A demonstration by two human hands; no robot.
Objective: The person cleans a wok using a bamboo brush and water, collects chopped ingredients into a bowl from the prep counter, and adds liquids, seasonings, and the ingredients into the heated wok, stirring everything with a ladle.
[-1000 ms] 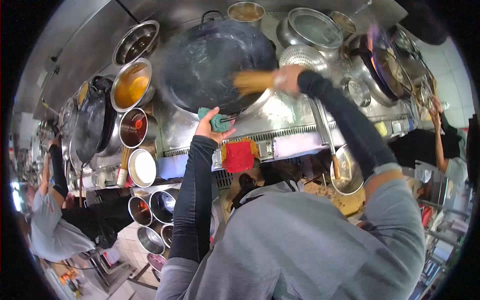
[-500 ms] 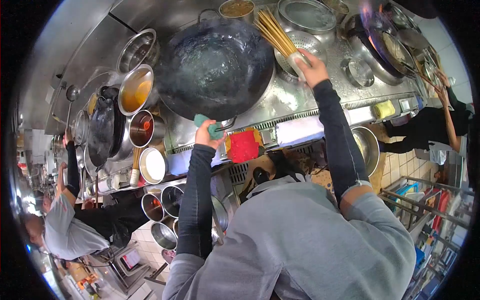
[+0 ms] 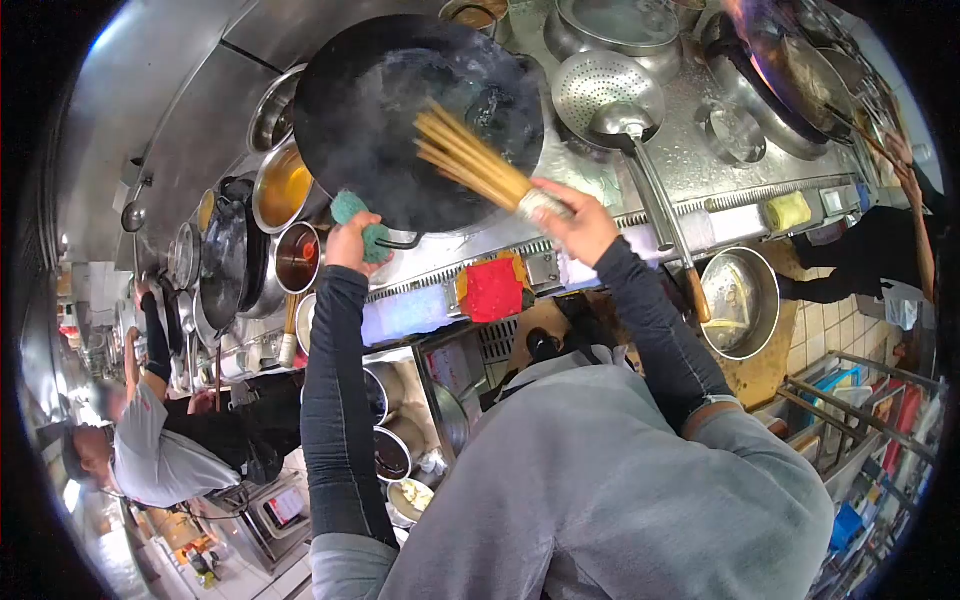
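My left hand (image 3: pixel 352 240) is closed around a green cloth (image 3: pixel 352 208) at the near handle of a large black wok (image 3: pixel 345 110). Steam hangs over the wok, which looks tilted. In my right hand (image 3: pixel 585 228) is a bamboo wok brush (image 3: pixel 470 160), gripped by its pale wrapped handle; its bristles reach over the wok's right part. Whether the bristle tips touch the metal I cannot tell. Right of the brush, a perforated strainer (image 3: pixel 585 90) lies with a ladle (image 3: pixel 618 118) resting in it.
A bowl of orange liquid (image 3: pixel 283 188) and a pot of dark red liquid (image 3: pixel 298 255) stand left of the wok. Red cloth (image 3: pixel 495 290) lies on the front edge. Flames rise by a co-worker's wok (image 3: pixel 800 80) at right. Another person (image 3: pixel 170 450) works at left.
The brush has swung left and down from beside the strainer to over the wok. My left hand and the wok have shifted left, and the wok's tilt has changed.
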